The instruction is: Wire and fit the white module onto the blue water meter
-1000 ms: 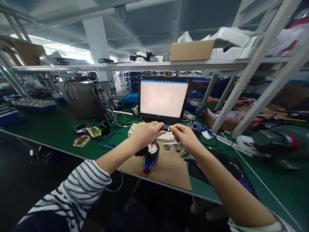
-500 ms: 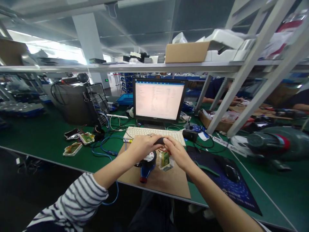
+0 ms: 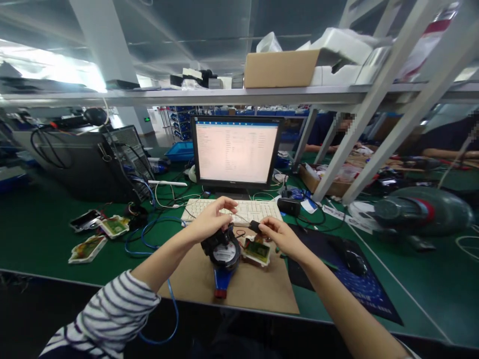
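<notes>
Between the thumb and fingers of my right hand (image 3: 279,235) is a small black cylindrical piece (image 3: 255,227), with a thin wire running from it toward the left. My left hand (image 3: 214,218) is above the black and blue device (image 3: 224,252), fingers curled and partly apart; whether it touches the device's top or holds something is hard to make out. The device lies on a brown board (image 3: 262,294), its blue end with a red tip toward me. Just right of it sits an open white housing with a green circuit board (image 3: 257,251), joined to thin wires.
A keyboard (image 3: 232,212) and monitor (image 3: 235,154) stand behind my hands. More open housings (image 3: 114,226) lie at left beside blue cables. At right are a mouse (image 3: 355,258) on a dark mat and a large green machine (image 3: 422,212). People sit at the far right.
My hands have moved apart, the right one keeping the black piece. The device and the housing are less covered. The view has shifted slightly to the right.
</notes>
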The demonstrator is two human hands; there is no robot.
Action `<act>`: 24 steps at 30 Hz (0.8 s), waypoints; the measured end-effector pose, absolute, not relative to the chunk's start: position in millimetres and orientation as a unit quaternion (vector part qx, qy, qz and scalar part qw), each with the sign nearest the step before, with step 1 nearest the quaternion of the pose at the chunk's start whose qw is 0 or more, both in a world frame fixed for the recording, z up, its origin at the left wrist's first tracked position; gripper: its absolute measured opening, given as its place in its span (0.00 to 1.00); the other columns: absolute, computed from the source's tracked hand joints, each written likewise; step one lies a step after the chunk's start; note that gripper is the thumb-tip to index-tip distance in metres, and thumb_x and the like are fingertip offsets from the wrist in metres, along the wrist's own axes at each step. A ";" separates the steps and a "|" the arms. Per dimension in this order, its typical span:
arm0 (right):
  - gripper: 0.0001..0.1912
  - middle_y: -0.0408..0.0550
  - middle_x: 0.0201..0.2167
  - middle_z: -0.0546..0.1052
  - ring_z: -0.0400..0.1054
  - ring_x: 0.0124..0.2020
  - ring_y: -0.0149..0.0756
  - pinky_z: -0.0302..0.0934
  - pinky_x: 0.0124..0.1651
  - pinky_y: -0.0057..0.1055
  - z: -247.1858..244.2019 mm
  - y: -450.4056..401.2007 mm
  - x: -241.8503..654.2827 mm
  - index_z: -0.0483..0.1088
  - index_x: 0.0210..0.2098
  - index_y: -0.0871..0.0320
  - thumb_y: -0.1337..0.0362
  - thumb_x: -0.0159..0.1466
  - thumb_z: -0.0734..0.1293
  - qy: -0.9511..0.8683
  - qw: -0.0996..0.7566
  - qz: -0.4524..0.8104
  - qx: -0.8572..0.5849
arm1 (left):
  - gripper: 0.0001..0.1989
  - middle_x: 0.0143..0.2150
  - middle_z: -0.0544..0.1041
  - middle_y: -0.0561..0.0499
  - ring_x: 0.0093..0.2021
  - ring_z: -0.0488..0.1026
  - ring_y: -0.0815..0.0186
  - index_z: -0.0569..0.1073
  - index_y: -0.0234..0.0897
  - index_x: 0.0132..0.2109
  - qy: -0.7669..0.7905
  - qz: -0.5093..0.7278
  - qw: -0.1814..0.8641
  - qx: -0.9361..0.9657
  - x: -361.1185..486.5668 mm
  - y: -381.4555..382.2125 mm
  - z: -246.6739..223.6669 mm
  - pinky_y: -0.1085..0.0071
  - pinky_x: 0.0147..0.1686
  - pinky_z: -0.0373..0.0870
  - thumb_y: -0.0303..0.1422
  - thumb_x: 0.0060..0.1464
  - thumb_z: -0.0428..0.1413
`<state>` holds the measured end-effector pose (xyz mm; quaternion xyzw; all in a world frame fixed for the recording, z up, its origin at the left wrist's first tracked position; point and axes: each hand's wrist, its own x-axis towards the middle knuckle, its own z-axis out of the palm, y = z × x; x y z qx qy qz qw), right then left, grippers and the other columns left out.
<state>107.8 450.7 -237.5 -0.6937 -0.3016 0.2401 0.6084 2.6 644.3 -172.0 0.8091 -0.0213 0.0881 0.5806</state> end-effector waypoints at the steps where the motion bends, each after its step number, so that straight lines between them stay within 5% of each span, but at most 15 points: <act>1: 0.24 0.46 0.26 0.75 0.70 0.30 0.36 0.62 0.34 0.32 -237.3 452.2 110.4 0.66 0.29 0.59 0.42 0.53 0.65 -0.294 0.602 0.250 -0.699 | 0.14 0.36 0.68 0.50 0.20 0.59 0.77 0.63 0.34 0.41 -0.035 0.102 0.546 0.831 3.6 641.1 -173.9 0.78 0.19 0.59 0.24 0.44 0.45; 7: 0.22 0.49 0.35 0.75 0.69 0.36 0.37 0.62 0.37 0.32 -212.0 488.6 111.2 0.71 0.41 0.60 0.49 0.55 0.66 -0.401 0.501 0.251 -0.724 | 0.06 0.34 0.72 0.47 0.26 0.68 0.65 0.66 0.35 0.38 -0.271 0.166 0.060 0.946 -16.1 610.0 -197.0 0.71 0.21 0.59 0.26 0.52 0.48; 10: 0.17 0.46 0.32 0.76 0.67 0.31 0.35 0.60 0.33 0.30 -208.0 504.3 101.9 0.73 0.41 0.59 0.56 0.56 0.67 -0.489 0.387 0.295 -0.724 | 0.05 0.28 0.72 0.52 0.20 0.65 0.66 0.68 0.39 0.34 -0.352 0.144 -0.028 0.925 -27.5 602.9 -213.2 0.70 0.15 0.51 0.31 0.57 0.49; 14: 0.11 0.46 0.33 0.78 0.69 0.33 0.37 0.60 0.36 0.31 -216.9 510.8 99.4 0.75 0.36 0.58 0.64 0.56 0.64 -0.487 0.369 0.279 -0.741 | 0.07 0.26 0.71 0.53 0.20 0.64 0.67 0.70 0.38 0.36 -0.414 0.217 -0.029 0.884 -33.9 608.7 -222.2 0.69 0.17 0.56 0.27 0.57 0.48; 17: 0.10 0.46 0.32 0.77 0.69 0.35 0.38 0.61 0.39 0.32 -220.4 515.3 110.1 0.74 0.34 0.58 0.63 0.56 0.63 -0.445 0.425 0.217 -0.758 | 0.09 0.36 0.75 0.50 0.37 0.71 0.63 0.70 0.35 0.42 -0.339 0.314 0.028 0.886 -39.1 620.5 -223.1 0.68 0.36 0.69 0.25 0.58 0.47; 20: 0.13 0.46 0.32 0.77 0.68 0.32 0.37 0.61 0.37 0.33 -220.1 523.2 124.8 0.74 0.33 0.59 0.58 0.55 0.63 -0.408 0.472 0.173 -0.762 | 0.18 0.53 0.71 0.46 0.59 0.58 0.54 0.62 0.36 0.55 -0.179 0.371 0.177 0.894 -49.7 636.0 -230.8 0.54 0.56 0.60 0.28 0.57 0.49; 24: 0.13 0.47 0.31 0.77 0.69 0.33 0.38 0.61 0.37 0.33 -227.7 531.7 138.5 0.74 0.31 0.59 0.57 0.53 0.63 -0.425 0.419 0.260 -0.759 | 0.29 0.63 0.57 0.40 0.64 0.51 0.52 0.51 0.37 0.63 0.083 0.341 0.401 0.846 -65.9 651.9 -260.7 0.46 0.60 0.51 0.36 0.57 0.50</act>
